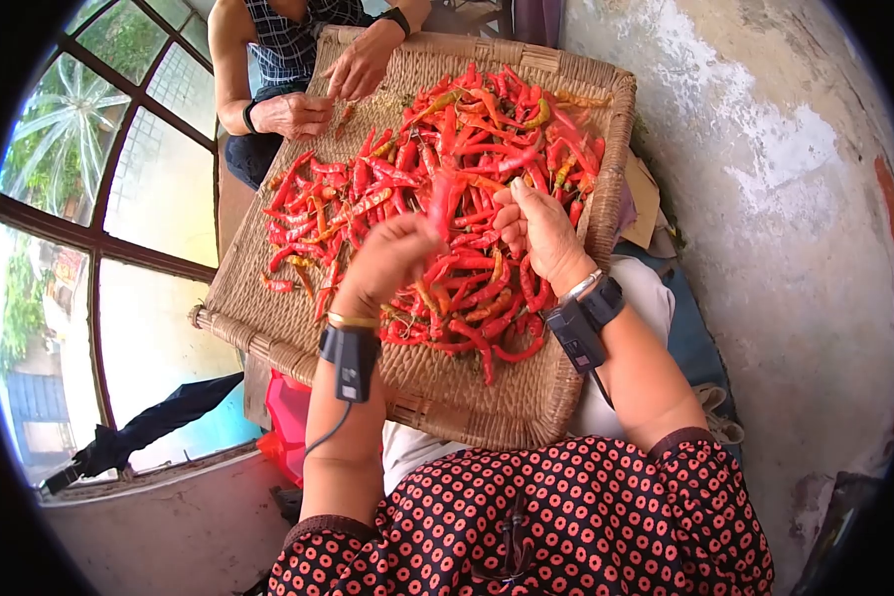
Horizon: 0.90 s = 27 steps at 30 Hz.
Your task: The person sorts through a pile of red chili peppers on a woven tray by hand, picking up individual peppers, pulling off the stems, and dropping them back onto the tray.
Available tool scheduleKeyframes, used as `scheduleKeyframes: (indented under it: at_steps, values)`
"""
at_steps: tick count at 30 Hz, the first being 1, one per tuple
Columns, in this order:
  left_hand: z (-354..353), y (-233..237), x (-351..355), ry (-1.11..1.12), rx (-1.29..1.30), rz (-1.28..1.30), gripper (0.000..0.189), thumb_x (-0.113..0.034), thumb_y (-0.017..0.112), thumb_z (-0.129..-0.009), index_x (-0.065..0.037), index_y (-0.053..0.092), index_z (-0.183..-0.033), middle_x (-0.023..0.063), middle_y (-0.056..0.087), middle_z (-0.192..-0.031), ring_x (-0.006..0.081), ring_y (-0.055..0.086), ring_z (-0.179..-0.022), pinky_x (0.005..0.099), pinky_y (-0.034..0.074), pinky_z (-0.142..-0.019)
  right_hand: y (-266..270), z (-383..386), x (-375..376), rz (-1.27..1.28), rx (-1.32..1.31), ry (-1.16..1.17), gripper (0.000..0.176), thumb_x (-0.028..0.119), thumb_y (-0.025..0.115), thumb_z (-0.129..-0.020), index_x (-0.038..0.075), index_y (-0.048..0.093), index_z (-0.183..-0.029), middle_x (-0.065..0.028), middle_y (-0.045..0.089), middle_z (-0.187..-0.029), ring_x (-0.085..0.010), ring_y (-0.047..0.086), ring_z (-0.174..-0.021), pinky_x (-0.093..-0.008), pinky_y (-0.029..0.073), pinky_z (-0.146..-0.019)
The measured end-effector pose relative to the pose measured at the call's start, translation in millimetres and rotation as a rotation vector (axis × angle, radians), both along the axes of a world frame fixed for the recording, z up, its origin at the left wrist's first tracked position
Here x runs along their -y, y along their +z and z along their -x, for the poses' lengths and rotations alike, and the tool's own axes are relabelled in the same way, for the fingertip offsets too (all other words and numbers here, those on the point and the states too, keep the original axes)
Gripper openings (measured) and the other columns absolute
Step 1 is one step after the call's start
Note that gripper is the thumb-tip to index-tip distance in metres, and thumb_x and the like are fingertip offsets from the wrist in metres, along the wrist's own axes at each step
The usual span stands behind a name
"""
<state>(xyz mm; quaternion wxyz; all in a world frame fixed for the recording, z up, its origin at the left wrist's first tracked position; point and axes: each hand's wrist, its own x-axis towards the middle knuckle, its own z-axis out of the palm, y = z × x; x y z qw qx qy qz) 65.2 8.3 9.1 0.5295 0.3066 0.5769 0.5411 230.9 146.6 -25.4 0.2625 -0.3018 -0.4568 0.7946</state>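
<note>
My left hand (395, 256), slightly smeared by motion, is closed on a red chili pepper (446, 204) that points up and away from me. To its right, my right hand (546, 230) is closed with the thumb pressed against curled fingers; whatever it pinches is too small or hidden to make out. Both hands are above a heap of red chili peppers (467, 298), a few of them orange or greenish, many with stems. The heap lies in a large woven basket tray (258, 288) with a thick rim. My wrists wear bracelets and black strapped devices.
Across the tray another person's hands (358, 70) meet over its far left corner. Windows with dark frames (104, 243) line the left, where a folded black umbrella (159, 422) leans. A red plastic bag (286, 422) is below the tray. A worn wall (765, 248) stands at right.
</note>
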Motion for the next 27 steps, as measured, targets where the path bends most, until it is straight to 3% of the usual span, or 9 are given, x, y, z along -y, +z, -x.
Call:
scheduleKeyframes:
  at_steps: [2, 6, 8, 10, 11, 16, 19, 22, 27]
  values:
    - [5, 10, -13, 0.328, 0.159, -0.236, 0.019, -0.018, 0.058, -0.083, -0.006, 0.061, -0.098, 0.0001, 0.060, -0.072, 0.0021, 0.046, -0.049, 0.0164, 0.035, -0.044, 2, 1, 2, 0.005, 0.004, 0.008, 0.043, 0.046, 0.045, -0.088, 0.005, 0.057, -0.088, -0.0015, 0.055, -0.061, -0.0069, 0.048, -0.047, -0.0203, 0.037, -0.042]
    - [12, -7, -14, 0.629, 0.183, -0.301, 0.028, -0.021, 0.059, -0.083, -0.003, 0.060, -0.105, 0.0013, 0.061, -0.076, 0.0052, 0.048, -0.052, 0.0198, 0.040, -0.049, 4, 1, 3, 0.001, -0.013, 0.012, 0.042, 0.044, 0.044, -0.089, 0.004, 0.056, -0.089, -0.0021, 0.054, -0.061, -0.0071, 0.047, -0.047, -0.0205, 0.037, -0.041]
    - [12, -35, -3, 0.229, -0.549, 0.057, 0.030, -0.024, 0.060, -0.082, 0.000, 0.061, -0.099, 0.0032, 0.063, -0.076, 0.0107, 0.053, -0.055, 0.0245, 0.044, -0.054, 1, 0, 3, -0.001, -0.008, 0.024, 0.040, 0.042, 0.044, -0.089, 0.004, 0.056, -0.091, -0.0014, 0.055, -0.063, -0.0062, 0.048, -0.048, -0.0196, 0.037, -0.041]
    - [-2, -30, 3, 0.109, -0.697, 0.135, 0.029, -0.026, 0.062, -0.080, 0.000, 0.063, -0.094, 0.0074, 0.064, -0.074, 0.0134, 0.058, -0.060, 0.0267, 0.046, -0.057, -1, 1, 2, -0.009, -0.005, 0.048, 0.039, 0.041, 0.044, -0.090, 0.004, 0.055, -0.093, -0.0007, 0.057, -0.064, -0.0052, 0.049, -0.049, -0.0187, 0.037, -0.041]
    - [-8, -26, 6, 0.057, -0.873, 0.171, 0.024, -0.022, 0.063, -0.080, -0.001, 0.063, -0.092, 0.0018, 0.060, -0.070, 0.0063, 0.054, -0.062, 0.0241, 0.044, -0.056, -2, 1, 2, -0.048, 0.031, 0.089, 0.038, 0.040, 0.043, -0.090, 0.004, 0.055, -0.092, -0.0006, 0.056, -0.064, -0.0052, 0.049, -0.049, -0.0189, 0.037, -0.042]
    - [-27, -25, 19, -0.192, -0.866, 0.263, 0.020, -0.019, 0.064, -0.077, -0.002, 0.064, -0.089, 0.0035, 0.061, -0.070, 0.0074, 0.054, -0.064, 0.0256, 0.044, -0.058, 3, 2, 8, -0.143, 0.129, 0.186, 0.033, 0.033, 0.045, -0.090, 0.003, 0.057, -0.086, -0.0015, 0.054, -0.061, -0.0074, 0.049, -0.049, -0.0211, 0.037, -0.043]
    - [-32, -41, 29, -0.299, -1.033, 0.112, 0.019, -0.018, 0.065, -0.073, -0.002, 0.063, -0.082, 0.0127, 0.060, -0.070, 0.0220, 0.059, -0.063, 0.0308, 0.046, -0.061, 1, 3, 9, -0.188, 0.112, 0.243, 0.029, 0.030, 0.047, -0.089, 0.003, 0.057, -0.087, -0.0008, 0.054, -0.062, -0.0067, 0.049, -0.050, -0.0199, 0.036, -0.042]
    - [-39, -33, 37, -0.071, -0.961, 0.170, 0.018, -0.018, 0.065, -0.074, -0.002, 0.062, -0.080, 0.0109, 0.060, -0.068, 0.0193, 0.058, -0.060, 0.0310, 0.046, -0.059, 0, 6, 9, -0.251, 0.113, 0.323, 0.025, 0.026, 0.048, -0.088, 0.003, 0.057, -0.085, -0.0003, 0.054, -0.063, -0.0065, 0.049, -0.048, -0.0192, 0.035, -0.040]
    - [-23, -14, 43, 0.308, -0.338, 0.193, 0.018, -0.020, 0.051, -0.088, -0.005, 0.060, -0.084, -0.0003, 0.059, -0.063, 0.0022, 0.046, -0.049, 0.0171, 0.038, -0.045, 6, 7, 10, -0.346, 0.192, 0.355, 0.020, 0.022, 0.053, -0.086, 0.003, 0.056, -0.080, -0.0003, 0.054, -0.062, -0.0072, 0.050, -0.049, -0.0204, 0.037, -0.042]
